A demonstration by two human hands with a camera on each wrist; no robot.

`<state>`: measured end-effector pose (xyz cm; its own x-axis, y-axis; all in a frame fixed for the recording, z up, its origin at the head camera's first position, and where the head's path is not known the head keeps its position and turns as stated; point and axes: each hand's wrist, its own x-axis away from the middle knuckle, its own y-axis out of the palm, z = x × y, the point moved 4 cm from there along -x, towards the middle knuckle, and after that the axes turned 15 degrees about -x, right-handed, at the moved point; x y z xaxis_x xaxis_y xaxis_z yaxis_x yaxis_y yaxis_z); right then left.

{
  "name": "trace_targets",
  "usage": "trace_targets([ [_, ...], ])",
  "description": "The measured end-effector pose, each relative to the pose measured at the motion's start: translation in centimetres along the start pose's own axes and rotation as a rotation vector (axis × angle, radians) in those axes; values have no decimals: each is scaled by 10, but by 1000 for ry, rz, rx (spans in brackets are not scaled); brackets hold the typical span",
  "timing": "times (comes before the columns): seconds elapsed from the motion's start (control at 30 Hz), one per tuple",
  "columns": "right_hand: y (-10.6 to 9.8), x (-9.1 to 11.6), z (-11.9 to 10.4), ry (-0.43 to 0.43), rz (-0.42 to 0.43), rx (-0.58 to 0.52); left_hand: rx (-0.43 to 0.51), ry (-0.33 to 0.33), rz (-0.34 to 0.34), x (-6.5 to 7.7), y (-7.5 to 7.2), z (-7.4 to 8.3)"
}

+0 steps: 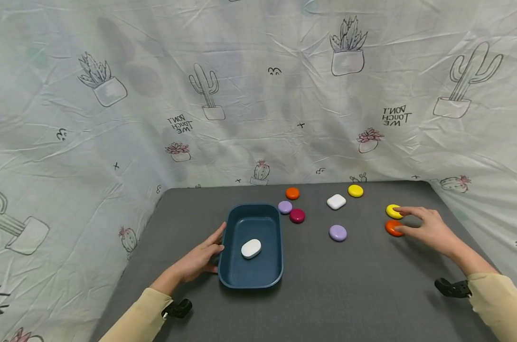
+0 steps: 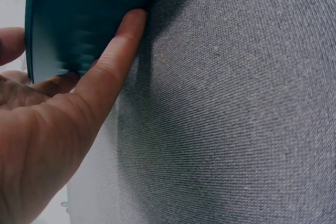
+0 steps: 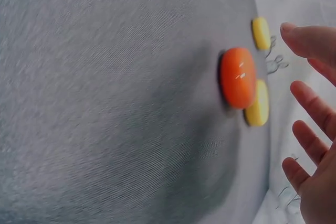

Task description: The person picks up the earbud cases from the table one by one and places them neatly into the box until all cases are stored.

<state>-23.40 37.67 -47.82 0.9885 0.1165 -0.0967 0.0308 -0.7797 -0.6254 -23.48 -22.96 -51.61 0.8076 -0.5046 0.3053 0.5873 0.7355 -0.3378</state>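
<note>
My left hand [image 1: 196,259] rests against the left outer wall of a dark blue tray [image 1: 250,283], its fingers extended along the side. In the left wrist view one straight finger [image 2: 107,66] touches the tray's wall near the cloth. Inside the tray lies a white oval piece [image 1: 251,249]. At the far right, my right hand [image 1: 431,229] hovers by a glossy orange disc [image 1: 394,228] and a yellow disc [image 1: 394,211]. In the right wrist view its fingers are spread, with a gap between them and the orange disc [image 3: 238,77]; nothing is held.
Right of the tray lie a small orange disc [image 1: 292,193], a lilac disc [image 1: 285,207] and a crimson disc [image 1: 297,216]. Farther right are a white rounded-square piece [image 1: 336,202], another yellow disc [image 1: 355,191] and another lilac disc [image 1: 338,233]. A printed curtain [image 1: 249,95] hangs behind the dark table [image 1: 326,294].
</note>
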Motion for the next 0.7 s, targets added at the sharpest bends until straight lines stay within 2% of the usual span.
trace_targets([
  [0.33,5,1,27,30,-27,37,7,-2,-4,-1,-1,1],
  [0.7,11,-2,39,94,-38,85,7,4,-8,0,0,0],
])
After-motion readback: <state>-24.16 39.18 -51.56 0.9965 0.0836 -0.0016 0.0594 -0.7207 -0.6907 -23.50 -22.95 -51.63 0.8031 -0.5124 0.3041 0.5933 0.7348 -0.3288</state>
